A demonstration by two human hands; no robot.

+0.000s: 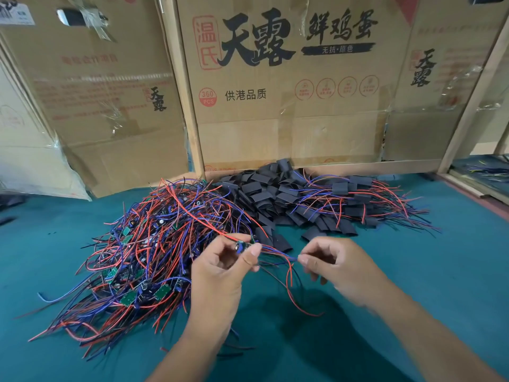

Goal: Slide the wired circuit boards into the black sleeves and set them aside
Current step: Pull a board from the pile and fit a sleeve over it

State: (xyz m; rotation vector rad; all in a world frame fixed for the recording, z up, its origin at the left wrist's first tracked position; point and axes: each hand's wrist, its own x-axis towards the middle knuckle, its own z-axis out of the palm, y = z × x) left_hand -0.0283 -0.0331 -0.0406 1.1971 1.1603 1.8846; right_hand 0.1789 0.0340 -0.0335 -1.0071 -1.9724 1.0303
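Observation:
My left hand (228, 260) pinches a small wired circuit board (243, 244) between thumb and fingers, above the green table. Red, blue and black wires (278, 253) run from the board to the right. My right hand (327, 257) pinches those wires at its fingertips, a little right of the board. A big tangled heap of wired boards (148, 244) lies to the left. A pile of empty black sleeves (264, 194) sits behind my hands. Further right lies a pile of sleeved boards (355, 199) with wires sticking out.
Flattened cardboard boxes (275, 86) stand upright along the back of the green table (427, 271). A wooden frame post (473, 92) rises at the right, with more wires (487, 169) behind it. Loose sleeves (327, 230) lie just beyond my right hand.

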